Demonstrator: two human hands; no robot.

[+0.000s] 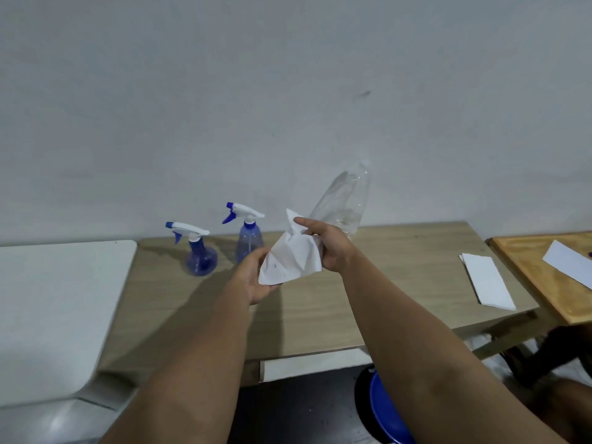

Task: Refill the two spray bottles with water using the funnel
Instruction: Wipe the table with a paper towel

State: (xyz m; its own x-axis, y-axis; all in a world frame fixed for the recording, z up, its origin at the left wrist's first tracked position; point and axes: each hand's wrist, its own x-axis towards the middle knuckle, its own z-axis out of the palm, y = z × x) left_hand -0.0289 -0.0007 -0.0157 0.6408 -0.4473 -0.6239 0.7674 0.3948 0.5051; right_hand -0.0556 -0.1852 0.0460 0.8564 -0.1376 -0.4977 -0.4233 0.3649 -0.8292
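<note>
Spray bottles, round-bodied [200, 251] and taller [248, 240], stand capped at the back of the wooden surface [352, 299], just left of the hands; no funnel is identifiable. Left hand [256, 278] and right hand [326, 248] both pinch a crumpled white paper towel [291, 256] above the surface. A clear plastic bottle [344, 200] stands tilted close behind the right hand; a careless sweep of the towel could topple it and spill water

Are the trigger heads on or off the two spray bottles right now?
On. Both spray bottles stand upright with white trigger heads seated on their necks.
</note>
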